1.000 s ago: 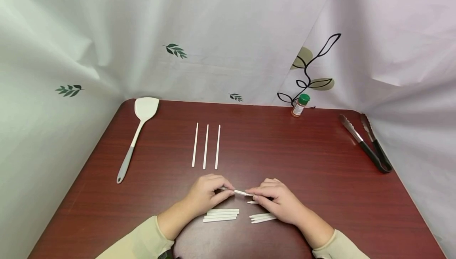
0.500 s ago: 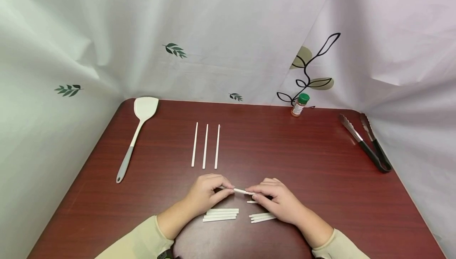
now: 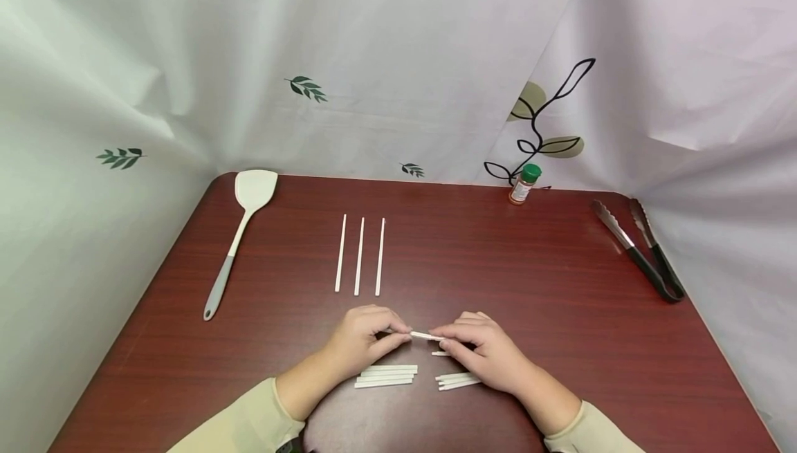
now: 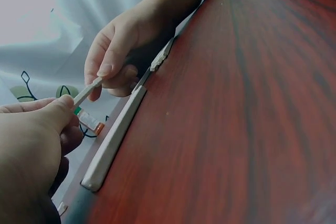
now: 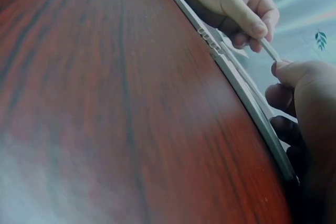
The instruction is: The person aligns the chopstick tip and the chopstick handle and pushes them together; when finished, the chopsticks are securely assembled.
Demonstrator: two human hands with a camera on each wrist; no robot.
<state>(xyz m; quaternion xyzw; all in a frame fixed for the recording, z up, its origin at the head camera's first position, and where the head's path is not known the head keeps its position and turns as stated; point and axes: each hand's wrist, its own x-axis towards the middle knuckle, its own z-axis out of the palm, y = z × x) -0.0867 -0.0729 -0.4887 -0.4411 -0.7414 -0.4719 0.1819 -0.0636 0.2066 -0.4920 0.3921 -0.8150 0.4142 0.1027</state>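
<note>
My left hand (image 3: 367,335) pinches one end of a white chopstick (image 3: 426,335) between thumb and fingers. The other end is pinched by my right hand (image 3: 488,349), so the stick spans the small gap between both sets of fingertips, just above the table. Below the left hand lies a row of several white chopstick pieces (image 3: 386,375). More pieces with narrow stub ends (image 3: 457,381) lie partly under the right hand, which hides their far ends. In the left wrist view the chopstick (image 4: 87,92) runs straight from hand to hand.
Three long white chopsticks (image 3: 359,256) lie side by side beyond the hands. A white spatula (image 3: 255,190) with a grey handle is at the left, tongs (image 3: 647,259) at the right. A green-capped spice bottle (image 3: 521,187) stands at the back edge by the curtain.
Both hands stay almost in place. The narrower stretch of stick seen by the right fingertips a second ago is no longer distinct. Everything else on the table is unmoved.
</note>
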